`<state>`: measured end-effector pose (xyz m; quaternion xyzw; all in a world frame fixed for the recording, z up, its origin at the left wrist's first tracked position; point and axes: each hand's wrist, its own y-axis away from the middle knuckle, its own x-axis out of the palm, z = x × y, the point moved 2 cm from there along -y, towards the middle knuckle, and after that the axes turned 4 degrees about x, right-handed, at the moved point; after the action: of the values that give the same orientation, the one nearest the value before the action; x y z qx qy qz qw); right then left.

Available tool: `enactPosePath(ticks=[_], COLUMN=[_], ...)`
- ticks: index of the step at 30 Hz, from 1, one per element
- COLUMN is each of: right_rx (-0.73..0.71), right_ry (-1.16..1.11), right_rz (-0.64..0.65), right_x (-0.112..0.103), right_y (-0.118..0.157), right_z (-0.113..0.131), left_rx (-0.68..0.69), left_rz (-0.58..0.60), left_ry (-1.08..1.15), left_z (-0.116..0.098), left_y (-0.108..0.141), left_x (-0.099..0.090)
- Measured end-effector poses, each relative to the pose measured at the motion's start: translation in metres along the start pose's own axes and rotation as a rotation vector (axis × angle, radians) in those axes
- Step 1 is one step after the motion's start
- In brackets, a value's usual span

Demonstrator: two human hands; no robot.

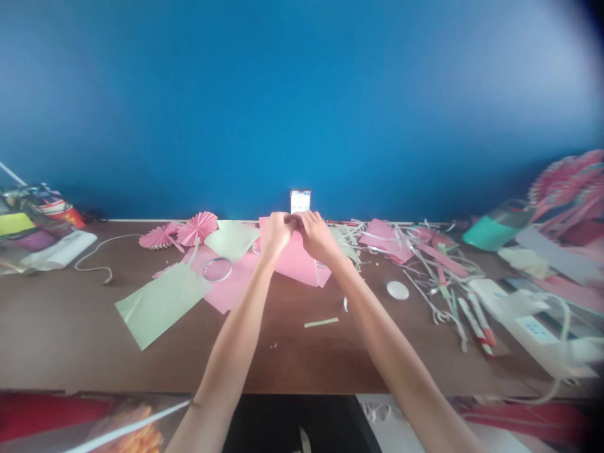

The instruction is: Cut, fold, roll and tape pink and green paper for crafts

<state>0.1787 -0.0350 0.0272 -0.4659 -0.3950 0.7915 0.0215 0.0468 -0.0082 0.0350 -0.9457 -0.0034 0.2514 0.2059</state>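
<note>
Near the back of the desk, my left hand (278,234) and my right hand (311,234) meet with fingertips pinched together. What they hold between them, if anything, is too small or hidden to make out. A pink paper sheet (299,264) shows directly beneath and between the hands; whether they grip its edge I cannot tell. Just beyond my fingers stands a phone (301,200) with a lit screen. Left of my hands are another pink sheet (231,283), a tape-like ring (218,269) and a pale green sheet (163,304).
Two pink folded paper fans (197,228) lie back left. At right are tangled paper strips (425,248), a white disc (397,290), red-and-white pens (475,327), a power strip (528,324) and a teal container (495,226). A thin green strip (321,323) lies in front.
</note>
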Motion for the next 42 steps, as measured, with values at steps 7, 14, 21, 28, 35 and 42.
enactPosePath(ticks=[7, 14, 21, 28, 35, 42], right_rx=[0.046, 0.011, 0.025, -0.012, -0.007, -0.014], right_ry=[-0.021, 0.043, 0.059, 0.175, 0.145, 0.105], right_rz=[-0.039, -0.015, -0.058, -0.02, 0.006, 0.023], right_x=[-0.0032, 0.0022, -0.004, -0.0025, -0.0002, 0.0025], right_y=[-0.0001, 0.001, 0.0003, 0.0023, 0.0031, 0.0025], right_z=[0.0022, 0.0017, 0.0049, 0.0034, 0.0005, -0.0047], left_rx=[-0.038, 0.008, -0.015, -0.005, -0.016, 0.01], left_rz=[0.013, 0.0, -0.003, -0.016, -0.004, 0.008], left_ry=[0.013, -0.011, 0.016, -0.006, -0.019, -0.059], left_z=[-0.0008, -0.0002, 0.002, -0.0007, -0.0011, -0.001], left_y=[0.0001, -0.0003, -0.0024, 0.0003, 0.0021, 0.0008], left_x=[-0.0019, -0.0012, -0.0035, -0.0002, 0.0006, 0.0019])
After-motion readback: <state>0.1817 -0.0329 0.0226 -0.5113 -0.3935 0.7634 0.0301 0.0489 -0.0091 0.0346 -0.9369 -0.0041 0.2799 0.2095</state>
